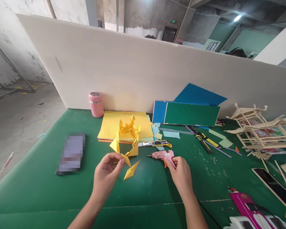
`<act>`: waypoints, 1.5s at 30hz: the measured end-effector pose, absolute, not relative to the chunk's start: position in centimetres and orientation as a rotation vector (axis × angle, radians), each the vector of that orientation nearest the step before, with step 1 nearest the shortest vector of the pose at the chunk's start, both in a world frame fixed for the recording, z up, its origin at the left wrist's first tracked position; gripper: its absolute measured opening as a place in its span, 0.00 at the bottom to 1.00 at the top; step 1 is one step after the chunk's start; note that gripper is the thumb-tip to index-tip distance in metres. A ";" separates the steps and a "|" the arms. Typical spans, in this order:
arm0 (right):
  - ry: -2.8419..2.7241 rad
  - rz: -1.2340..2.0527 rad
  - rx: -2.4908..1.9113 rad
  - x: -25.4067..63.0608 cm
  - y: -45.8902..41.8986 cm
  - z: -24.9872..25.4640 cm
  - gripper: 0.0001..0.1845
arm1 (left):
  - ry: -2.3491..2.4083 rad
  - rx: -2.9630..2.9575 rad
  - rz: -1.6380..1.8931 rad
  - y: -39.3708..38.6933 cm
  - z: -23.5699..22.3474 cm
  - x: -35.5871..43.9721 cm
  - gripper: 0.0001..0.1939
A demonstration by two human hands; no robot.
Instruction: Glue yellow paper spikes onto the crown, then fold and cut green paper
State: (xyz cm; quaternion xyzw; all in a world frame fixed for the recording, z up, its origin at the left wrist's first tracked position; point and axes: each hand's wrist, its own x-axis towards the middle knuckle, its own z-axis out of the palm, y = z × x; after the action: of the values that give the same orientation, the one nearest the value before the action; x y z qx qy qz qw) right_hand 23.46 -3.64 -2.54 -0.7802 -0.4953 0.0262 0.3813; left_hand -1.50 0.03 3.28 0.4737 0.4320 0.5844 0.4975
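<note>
Between the thumb and fingers of my left hand (108, 168) is a yellow folded paper strip (126, 160), which appears linked to other folded pieces curving away from me. A pointed, diamond-like folded yellow piece (132, 170) is just right of my fingertips; whether it is joined to the strip I cannot tell. Beyond it stands a yellow origami piece with several points (130, 128). My right hand (181, 173) is closed on the handle of a pink hot glue gun (162, 155), its nozzle turned left toward the folded paper. A utility knife (154, 143) lies just behind the glue gun.
Yellow paper sheets (109, 122) lie behind the folded paper. A pink flask (96, 105) and a pixelated object (71, 154) are at left. At right are pliers (201, 140), a wooden stick model (259, 127), a phone (274, 187) and a magenta device (250, 206). A pale partition (143, 70) rises behind.
</note>
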 end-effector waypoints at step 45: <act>-1.423 1.047 -1.341 13.9 -1.7 6.0 0.08 | 0.958 0.238 0.998 1.9 2.8 -1.8 0.07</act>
State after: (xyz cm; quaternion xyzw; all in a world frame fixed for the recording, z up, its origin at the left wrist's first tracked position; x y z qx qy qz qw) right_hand 13.90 -1.67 5.98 -0.5411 -0.5744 0.4228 0.4456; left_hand -1.77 1.93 2.76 0.1094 0.4408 0.4588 0.7637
